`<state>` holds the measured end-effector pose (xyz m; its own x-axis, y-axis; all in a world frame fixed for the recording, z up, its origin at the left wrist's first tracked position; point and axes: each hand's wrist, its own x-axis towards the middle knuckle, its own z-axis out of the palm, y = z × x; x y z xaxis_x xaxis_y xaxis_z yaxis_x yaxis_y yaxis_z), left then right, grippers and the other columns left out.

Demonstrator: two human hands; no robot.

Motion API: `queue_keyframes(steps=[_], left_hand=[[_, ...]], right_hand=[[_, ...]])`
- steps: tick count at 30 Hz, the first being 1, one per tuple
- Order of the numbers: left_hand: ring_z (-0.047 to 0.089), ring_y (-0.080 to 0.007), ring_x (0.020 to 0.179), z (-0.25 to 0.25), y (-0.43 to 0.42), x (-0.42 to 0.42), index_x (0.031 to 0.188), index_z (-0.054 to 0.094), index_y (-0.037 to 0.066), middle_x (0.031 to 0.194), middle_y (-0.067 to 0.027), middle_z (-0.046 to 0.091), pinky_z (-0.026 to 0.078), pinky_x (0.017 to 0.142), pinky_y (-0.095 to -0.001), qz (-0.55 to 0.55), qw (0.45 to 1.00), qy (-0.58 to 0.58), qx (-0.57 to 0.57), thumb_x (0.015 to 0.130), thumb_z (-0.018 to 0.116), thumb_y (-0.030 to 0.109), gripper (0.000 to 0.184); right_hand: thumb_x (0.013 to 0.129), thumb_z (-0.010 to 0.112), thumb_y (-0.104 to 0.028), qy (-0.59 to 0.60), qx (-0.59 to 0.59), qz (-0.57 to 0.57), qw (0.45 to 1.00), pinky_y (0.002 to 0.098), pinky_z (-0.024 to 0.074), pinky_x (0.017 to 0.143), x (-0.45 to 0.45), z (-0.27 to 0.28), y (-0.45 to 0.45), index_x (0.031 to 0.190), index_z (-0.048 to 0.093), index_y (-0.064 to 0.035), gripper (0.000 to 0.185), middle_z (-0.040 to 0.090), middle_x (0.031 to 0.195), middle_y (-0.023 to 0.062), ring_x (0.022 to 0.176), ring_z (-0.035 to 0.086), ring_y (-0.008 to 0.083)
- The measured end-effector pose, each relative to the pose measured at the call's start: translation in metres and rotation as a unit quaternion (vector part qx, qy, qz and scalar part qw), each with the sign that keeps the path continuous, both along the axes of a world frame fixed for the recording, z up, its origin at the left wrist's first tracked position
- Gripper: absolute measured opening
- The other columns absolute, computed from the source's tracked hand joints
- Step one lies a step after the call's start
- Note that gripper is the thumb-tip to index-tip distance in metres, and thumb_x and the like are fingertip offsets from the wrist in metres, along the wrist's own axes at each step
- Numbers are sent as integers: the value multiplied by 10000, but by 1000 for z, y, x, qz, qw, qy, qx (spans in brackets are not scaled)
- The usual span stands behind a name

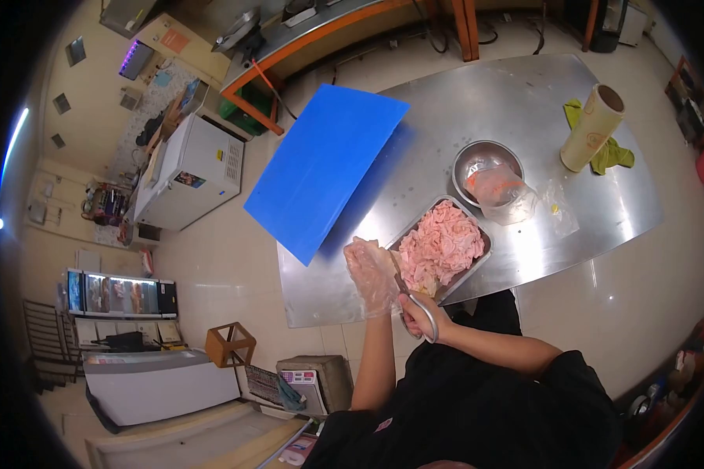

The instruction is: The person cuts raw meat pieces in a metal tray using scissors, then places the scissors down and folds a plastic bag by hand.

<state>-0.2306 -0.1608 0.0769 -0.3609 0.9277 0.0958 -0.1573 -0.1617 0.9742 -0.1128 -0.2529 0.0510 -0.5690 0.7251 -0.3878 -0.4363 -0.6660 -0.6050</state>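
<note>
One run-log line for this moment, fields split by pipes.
left hand: clear glove, at tray edge | right hand: holds scissors | tray: piled pink meat | bowl: plastic bag over rim

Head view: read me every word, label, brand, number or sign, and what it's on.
None can be read.
Roll: red print, too blurred.
Bag: orange-red marks, too blurred.
Stickered freezer: labels too small.
Shirt: chest patch too small.
Orange sheet: too blurred.
</note>
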Motion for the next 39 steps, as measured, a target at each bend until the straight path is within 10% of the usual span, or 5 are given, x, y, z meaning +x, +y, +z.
queue_keyframes(steps=[12,26,30,39], left_hand=[[548,-113,803,28,-16,8,1014,453,82,893,-54,578,484,753,-282,-66,995,28,-74,1061,512,412,339],[538,-144,777,4,-32,-12,1035,510,36,842,-47,542,466,690,-320,-118,918,375,-55,1077,474,265,236],[559,-118,768,17,-43,-11,1049,505,38,872,-42,582,473,655,-288,-165,964,122,-169,1086,465,292,260],[527,-60,746,9,-31,-34,1045,544,75,903,-14,605,453,593,-243,-224,965,82,-108,1070,496,402,331]], right_hand=[[977,556,-591,20,-4,-22,1000,255,278,408,3,-7,4,925,489,-88,510,425,668,15,459,354,85],[932,551,-670,-25,-7,14,1000,229,272,374,17,5,19,918,519,-79,591,442,652,-7,425,360,74],[960,537,-640,20,-31,-18,999,235,262,357,15,-2,19,904,519,-85,558,419,609,-11,402,349,72],[991,507,-614,81,-84,-74,990,266,337,416,25,-36,17,975,522,-102,513,421,613,-5,455,395,96]])
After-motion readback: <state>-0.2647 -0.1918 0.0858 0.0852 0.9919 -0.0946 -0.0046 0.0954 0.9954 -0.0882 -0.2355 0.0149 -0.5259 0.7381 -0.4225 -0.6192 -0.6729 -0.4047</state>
